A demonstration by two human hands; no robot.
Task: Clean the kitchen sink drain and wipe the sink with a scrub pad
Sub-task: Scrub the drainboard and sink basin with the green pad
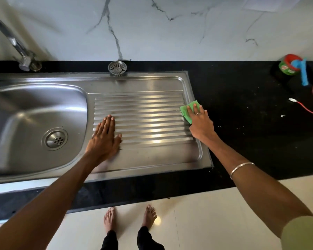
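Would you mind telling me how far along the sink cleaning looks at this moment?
Done: the strainer basket is out of the drain and sits on the counter behind the sink. In hand: the right hand presses the green scrub pad on the drainboard's right edge, while the left hand rests flat on the ridges. Left: the basin probably needs wiping, and the strainer goes back.

- My left hand (105, 137): flat, palm down, fingers straight and together, thumb out to the side; forearm reaches forward from lower left.
- My right hand (200, 121): palm down, fingers extended and pressing, ring on one finger; bangle on the forearm.
- Both feet bare, below.
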